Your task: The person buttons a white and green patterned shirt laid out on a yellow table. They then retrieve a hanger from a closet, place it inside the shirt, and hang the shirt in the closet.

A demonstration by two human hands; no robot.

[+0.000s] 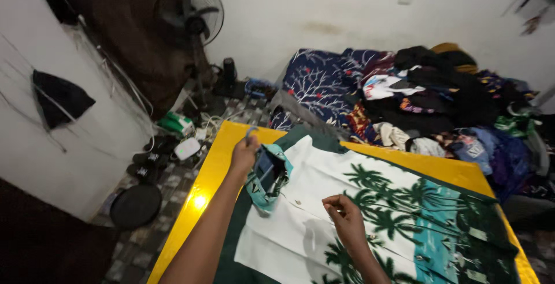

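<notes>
A white shirt with green palm trees and teal patches (370,203) lies spread flat on a shiny yellow table (211,174). My left hand (244,154) is raised over the shirt's far left corner and grips its teal collar (267,177), which is lifted and bunched around a hanger with a pale hook. My right hand (346,214) rests on the white front of the shirt, near a small button, with fingers pinched together on the fabric.
A heap of mixed clothes (428,105) and a dark blue patterned cloth (321,82) lie beyond the table. A standing fan (196,15), shoes (151,160), a round black disc (136,206) and cables sit on the tiled floor at left.
</notes>
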